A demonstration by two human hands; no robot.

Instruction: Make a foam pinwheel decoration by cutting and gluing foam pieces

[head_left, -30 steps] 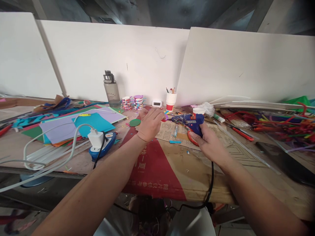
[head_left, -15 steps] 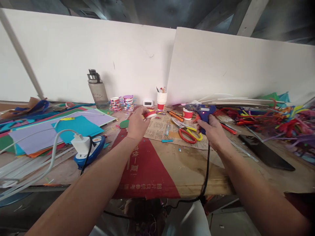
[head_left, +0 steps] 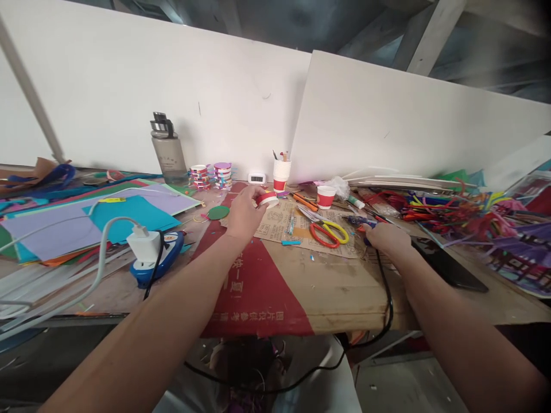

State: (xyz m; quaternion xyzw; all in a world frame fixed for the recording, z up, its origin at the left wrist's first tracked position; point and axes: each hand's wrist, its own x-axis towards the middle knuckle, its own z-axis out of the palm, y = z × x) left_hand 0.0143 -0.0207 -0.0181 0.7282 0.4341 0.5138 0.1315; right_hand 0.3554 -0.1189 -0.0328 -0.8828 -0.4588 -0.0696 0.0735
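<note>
My left hand (head_left: 243,215) holds a short red-and-white paper cup piece (head_left: 267,199) over the newspaper sheet (head_left: 301,234) at the table's middle. My right hand (head_left: 386,237) is down on the table to the right, closed over the blue glue gun (head_left: 360,221); only the gun's tip shows past the fingers. The gun's black cord (head_left: 390,298) runs from under that hand over the table's front edge. Red and yellow scissors (head_left: 328,231) lie between the two hands.
A small red-and-white cup (head_left: 326,196), a stack of cups with tools (head_left: 281,172), a water bottle (head_left: 166,150), colored paper sheets (head_left: 103,215), a white charger on a blue power strip (head_left: 151,252), a black phone (head_left: 447,265) and a heap of pipe cleaners (head_left: 465,212) crowd the table.
My right hand carried the glue gun away from the left hand, to the right and down onto the table. The left hand kept the cup piece. The view turned right.
</note>
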